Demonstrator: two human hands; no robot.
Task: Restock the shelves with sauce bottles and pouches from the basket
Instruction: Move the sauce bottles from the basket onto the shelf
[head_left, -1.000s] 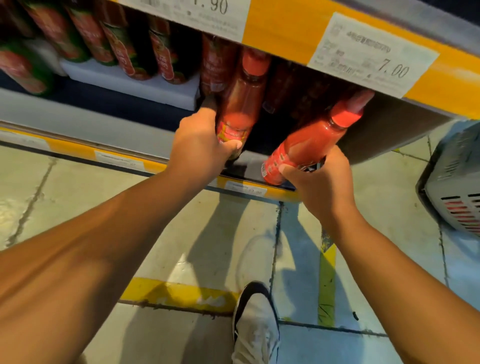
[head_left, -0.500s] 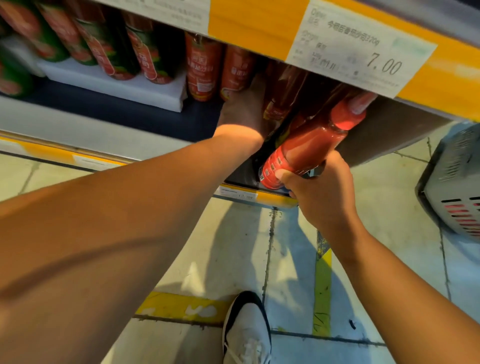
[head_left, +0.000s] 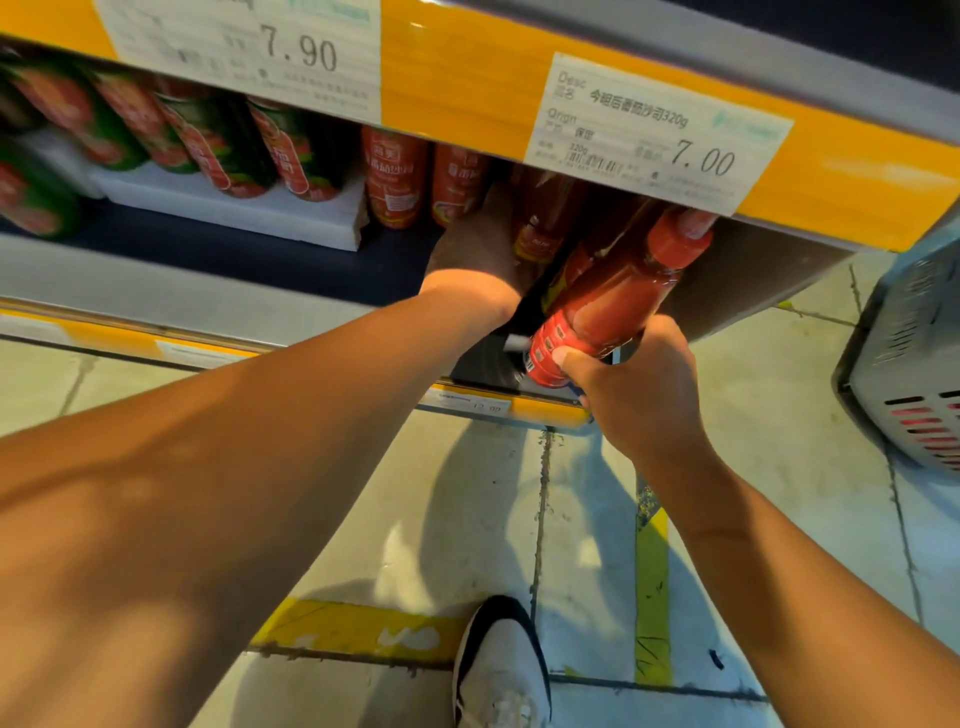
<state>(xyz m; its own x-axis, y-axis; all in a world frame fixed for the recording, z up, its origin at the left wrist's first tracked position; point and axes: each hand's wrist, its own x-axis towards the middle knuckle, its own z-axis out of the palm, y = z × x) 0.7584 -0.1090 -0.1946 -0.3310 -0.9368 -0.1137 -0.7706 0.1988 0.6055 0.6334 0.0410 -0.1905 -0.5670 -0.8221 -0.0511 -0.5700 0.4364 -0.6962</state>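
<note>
My right hand (head_left: 639, 395) grips the base of a red sauce bottle (head_left: 613, 301). The bottle is tilted, its red cap up under the yellow shelf rail (head_left: 457, 78) by the 7.00 price tag (head_left: 654, 135). My left hand (head_left: 475, 249) reaches deep into the shelf (head_left: 260, 270), beside another red bottle (head_left: 535, 228) standing there. Its fingers are hidden behind the bottles, so its grip does not show. More red bottles (head_left: 395, 176) stand in a row just left of that hand.
Green-and-red sauce bottles (head_left: 208, 140) lean on a white foam block (head_left: 234, 208) at the left of the shelf. A grey plastic basket (head_left: 914, 364) sits on the floor at the right. My shoe (head_left: 504, 670) stands on the tiled floor by yellow floor lines.
My left hand pushed its bottle from the shelf front deep into the shelf and stays there. My right hand has raised its tilted bottle slightly closer to the shelf opening.
</note>
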